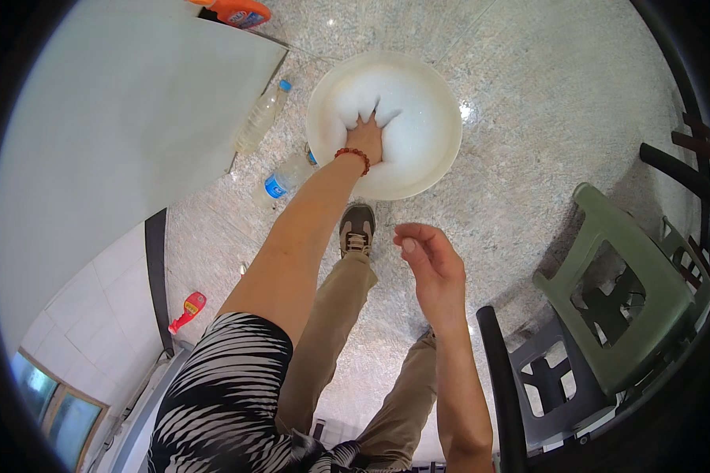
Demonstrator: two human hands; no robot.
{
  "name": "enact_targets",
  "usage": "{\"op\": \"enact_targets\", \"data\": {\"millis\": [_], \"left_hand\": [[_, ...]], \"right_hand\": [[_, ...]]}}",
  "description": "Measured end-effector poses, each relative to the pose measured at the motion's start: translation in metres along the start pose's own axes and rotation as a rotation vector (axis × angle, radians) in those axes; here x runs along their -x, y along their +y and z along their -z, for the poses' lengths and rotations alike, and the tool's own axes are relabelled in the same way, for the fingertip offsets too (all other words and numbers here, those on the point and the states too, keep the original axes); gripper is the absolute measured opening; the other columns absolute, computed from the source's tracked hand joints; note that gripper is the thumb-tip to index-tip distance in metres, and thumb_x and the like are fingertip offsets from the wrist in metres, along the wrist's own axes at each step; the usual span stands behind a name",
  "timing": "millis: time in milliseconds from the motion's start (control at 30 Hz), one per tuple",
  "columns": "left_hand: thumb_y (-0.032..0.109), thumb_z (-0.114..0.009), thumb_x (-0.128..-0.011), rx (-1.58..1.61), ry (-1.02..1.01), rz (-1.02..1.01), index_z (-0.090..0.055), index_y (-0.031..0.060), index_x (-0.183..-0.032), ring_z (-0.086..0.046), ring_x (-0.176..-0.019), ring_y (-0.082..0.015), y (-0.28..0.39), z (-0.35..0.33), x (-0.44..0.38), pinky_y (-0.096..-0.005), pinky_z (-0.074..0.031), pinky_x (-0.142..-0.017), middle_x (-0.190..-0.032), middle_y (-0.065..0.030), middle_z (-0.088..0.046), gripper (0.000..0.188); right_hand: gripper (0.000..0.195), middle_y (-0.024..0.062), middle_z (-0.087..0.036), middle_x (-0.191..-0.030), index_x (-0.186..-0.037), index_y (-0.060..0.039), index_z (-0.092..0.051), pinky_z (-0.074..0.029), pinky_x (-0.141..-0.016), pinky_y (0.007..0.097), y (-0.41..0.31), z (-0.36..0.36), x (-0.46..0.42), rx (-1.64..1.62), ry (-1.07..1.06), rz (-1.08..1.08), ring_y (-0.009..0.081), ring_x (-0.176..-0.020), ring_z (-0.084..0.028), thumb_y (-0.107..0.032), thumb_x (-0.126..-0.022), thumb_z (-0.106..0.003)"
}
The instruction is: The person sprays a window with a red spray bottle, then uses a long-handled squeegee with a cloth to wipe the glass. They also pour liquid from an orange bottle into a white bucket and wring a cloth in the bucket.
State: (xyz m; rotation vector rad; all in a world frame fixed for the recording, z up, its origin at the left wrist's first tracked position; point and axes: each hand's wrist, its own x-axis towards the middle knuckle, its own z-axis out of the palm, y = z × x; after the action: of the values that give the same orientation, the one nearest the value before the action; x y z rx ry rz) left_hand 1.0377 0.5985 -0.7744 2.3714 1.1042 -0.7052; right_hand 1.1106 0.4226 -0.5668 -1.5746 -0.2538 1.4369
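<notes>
A round white plastic basin (454, 127) full of thick white foam stands on the stone-patterned floor. My left hand (365, 139) reaches into the foam, which hides its fingers; a red bead bracelet (352, 155) circles that wrist. Whether those fingers hold something cannot be seen. Below the basin, my right hand (431, 254) hangs in the air with its fingers curled and thumb near the index finger, and no object shows in it. A shoe (357, 227) of mine is just below the basin's near rim.
Two clear plastic bottles with blue caps, one upper (263, 117) and one lower (288, 177), are left of the basin. An orange bottle (242, 13) is at the top, a red one (193, 306) at lower left. A large pale panel (124, 106) fills the left; green (657, 254) and grey plastic chairs (568, 408) stand right.
</notes>
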Motion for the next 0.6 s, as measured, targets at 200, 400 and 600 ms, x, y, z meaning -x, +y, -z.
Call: {"op": "enact_targets", "data": {"millis": [200,400,600], "left_hand": [[0.017,-0.059,-0.07,0.509,-0.096,-0.032,-0.051,0.0027,-0.108,-0.05,-0.102,-0.0346,-0.01,-0.057,-0.006,-0.0434,-0.046,-0.076,-0.112,-0.0232,-0.05,0.042],[0.01,-0.057,-0.071,0.534,0.259,-0.037,-0.052,0.0047,-0.104,-0.045,-0.095,-0.0389,0.027,0.113,0.146,-0.043,-0.041,-0.08,-0.102,-0.0186,-0.046,0.034],[0.021,-0.06,-0.074,0.674,0.478,-0.118,-0.056,0.0068,-0.097,-0.043,-0.093,-0.0375,0.049,0.124,0.138,-0.0424,-0.039,-0.081,-0.102,-0.0177,-0.044,0.027]], "right_hand": [[0.06,0.0137,-0.043,-0.125,-0.128,-0.0022,-0.035,-0.042,-0.09,0.0383,0.011,-0.026,-0.079,-0.341,0.258,-0.211,0.0248,-0.113,-0.045,-0.048,-0.09,-0.04],[0.067,0.0139,-0.05,-0.113,-0.125,-0.0027,-0.039,-0.044,-0.086,0.039,0.014,-0.036,-0.157,-0.896,-0.022,-0.401,0.0273,-0.101,-0.051,-0.058,-0.087,-0.035],[0.056,0.0154,-0.054,-0.105,-0.12,-0.0033,-0.043,-0.046,-0.082,0.0413,0.083,-0.021,-0.209,-0.99,-0.253,-0.341,0.0288,-0.097,-0.052,-0.05,-0.09,-0.031]]}}
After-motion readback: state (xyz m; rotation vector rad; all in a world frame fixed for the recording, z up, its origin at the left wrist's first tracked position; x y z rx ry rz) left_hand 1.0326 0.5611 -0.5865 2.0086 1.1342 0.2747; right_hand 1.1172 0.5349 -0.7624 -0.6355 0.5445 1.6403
